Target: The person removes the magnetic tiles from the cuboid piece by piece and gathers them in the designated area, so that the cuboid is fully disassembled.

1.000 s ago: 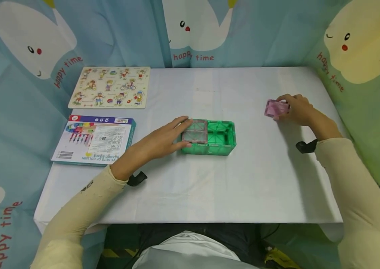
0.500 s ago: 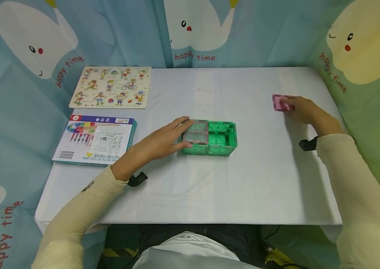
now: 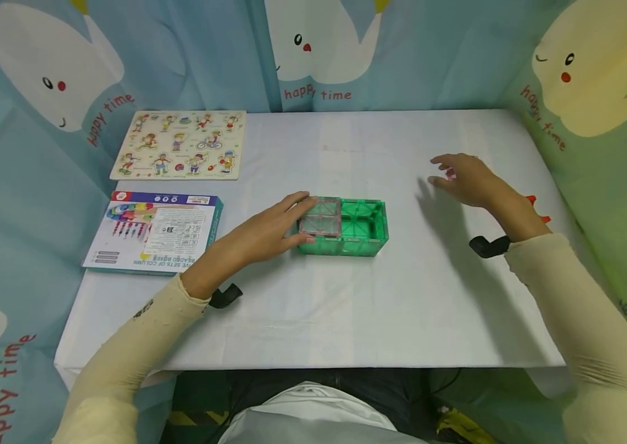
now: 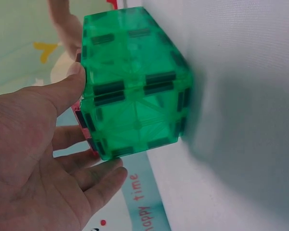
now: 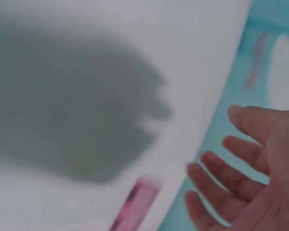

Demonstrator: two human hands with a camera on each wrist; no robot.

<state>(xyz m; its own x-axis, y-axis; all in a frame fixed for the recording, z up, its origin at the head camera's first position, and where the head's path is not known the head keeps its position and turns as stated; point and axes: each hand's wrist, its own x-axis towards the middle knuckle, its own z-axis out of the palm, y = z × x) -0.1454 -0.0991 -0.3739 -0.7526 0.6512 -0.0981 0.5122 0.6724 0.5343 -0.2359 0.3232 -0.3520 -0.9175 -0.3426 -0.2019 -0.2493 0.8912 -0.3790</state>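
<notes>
Green oblong plastic box (image 3: 347,247): my left hand (image 3: 273,231) rests there, relaxed; rightward of it, my right hand (image 3: 470,180) no longer grips the pink plastic tile (image 5: 136,204), seemingly freed.

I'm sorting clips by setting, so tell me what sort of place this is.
Probably a small play corner, though it could be a set made up for filming: a cartoon-printed curtain surrounds a table with a white cloth, which holds a green toy block and a picture board.
</notes>
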